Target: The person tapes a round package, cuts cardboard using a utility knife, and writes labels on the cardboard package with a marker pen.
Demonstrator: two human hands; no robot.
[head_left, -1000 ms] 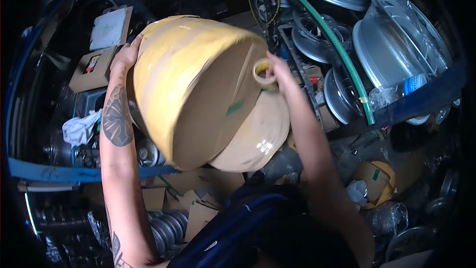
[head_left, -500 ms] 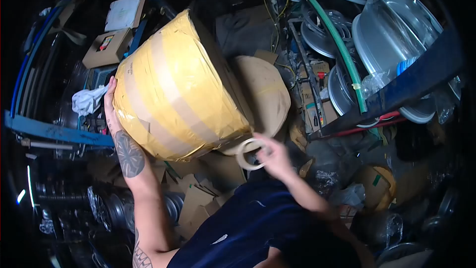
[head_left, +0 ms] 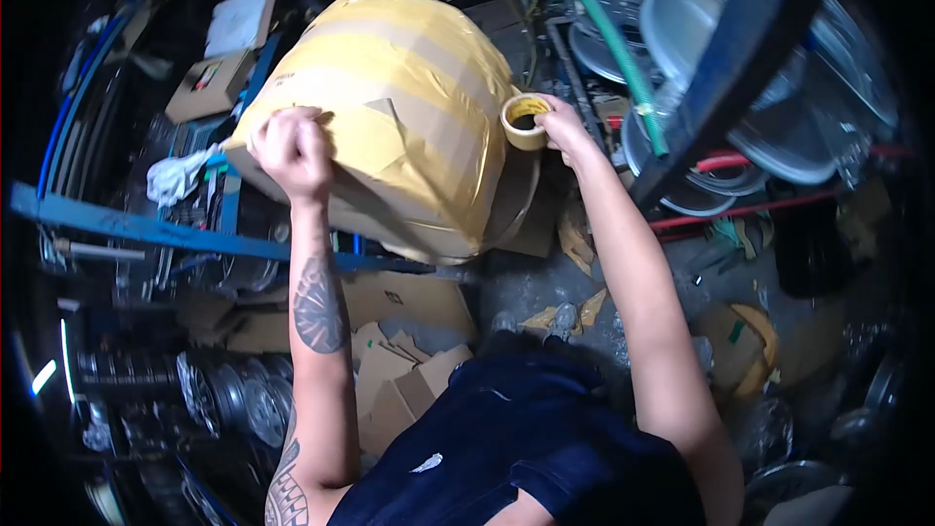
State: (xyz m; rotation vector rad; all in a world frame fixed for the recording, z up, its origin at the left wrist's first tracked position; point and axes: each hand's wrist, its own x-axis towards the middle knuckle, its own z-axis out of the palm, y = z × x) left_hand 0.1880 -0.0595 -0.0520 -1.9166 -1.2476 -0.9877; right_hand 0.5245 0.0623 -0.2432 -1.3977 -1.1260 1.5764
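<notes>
Taping of a large, rounded cardboard package [head_left: 419, 68] banded with glossy yellow and tan tape, seen from the head camera. The package lies tilted over the right-hand stretch of the front edge of a blue metal rack [head_left: 146, 224]; what bears it from below is hidden. The left hand [head_left: 292, 151], its fingers curled into a fist, sits against the package's near left part; whether it pinches a loose edge or merely presses cannot be told. The right hand [head_left: 563, 127] grasps a squat roll of pale yellow adhesive tape [head_left: 526, 141] just beside the package's right side. Whether a strip joins roll to package is unclear. Toward the rack's left corner lie a crumpled white cloth [head_left: 175, 178] and, behind it, a small brown cardboard box [head_left: 206, 88]; a green ribbed hose [head_left: 609, 34] hangs to the right. The step in hand appears to be wrapping the package; a further pass would call for a steady left hand, tension on the strip and the roll kept close to the surface.
</notes>
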